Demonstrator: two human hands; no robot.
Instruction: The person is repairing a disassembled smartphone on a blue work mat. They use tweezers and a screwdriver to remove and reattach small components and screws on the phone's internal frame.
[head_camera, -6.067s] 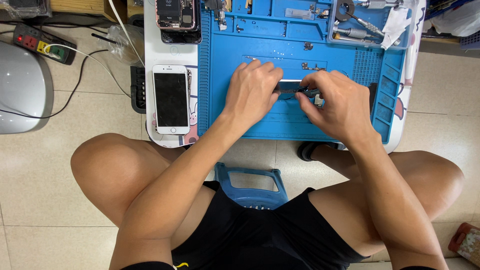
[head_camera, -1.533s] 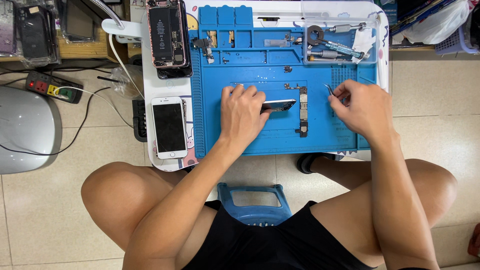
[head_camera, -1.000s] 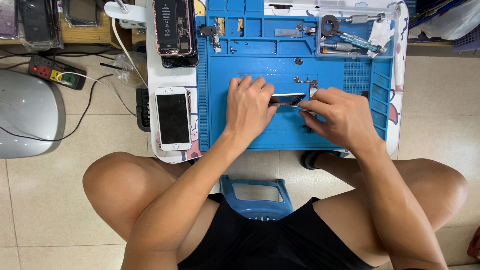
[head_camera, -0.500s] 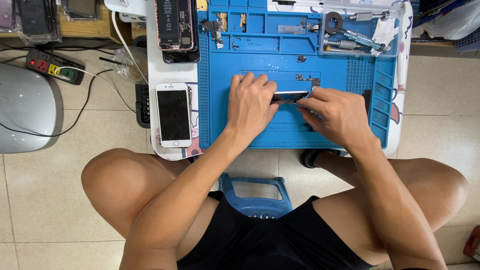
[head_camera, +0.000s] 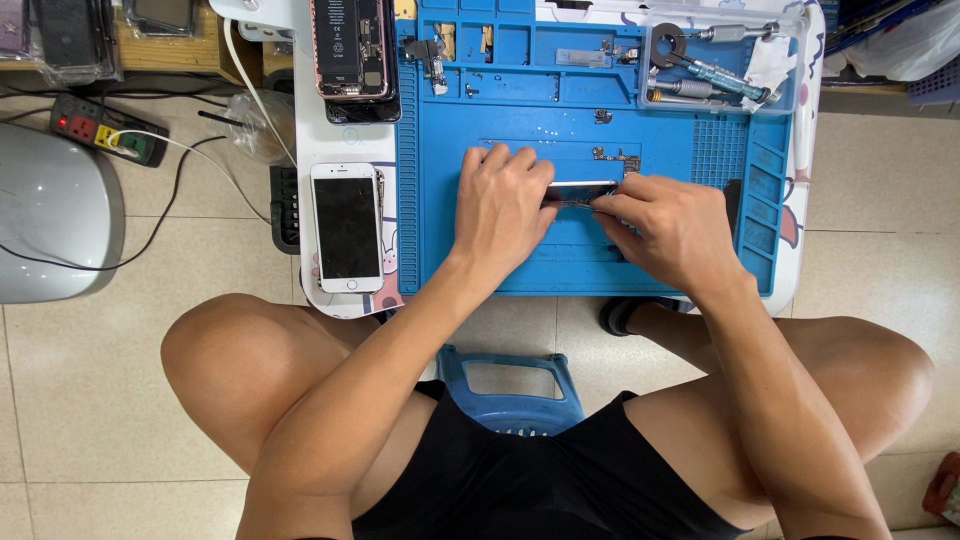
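Left hand (head_camera: 503, 205) pinning a slim metal phone part (head_camera: 580, 189) on the blue repair mat (head_camera: 440, 240); right hand (head_camera: 668, 228) pinching its edge (best kept flat, pressure light).

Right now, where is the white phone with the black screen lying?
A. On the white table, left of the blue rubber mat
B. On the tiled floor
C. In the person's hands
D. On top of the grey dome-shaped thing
A. The white phone with the black screen lies flat on the white table, just left of the blue rubber mat, with neither hand touching it.
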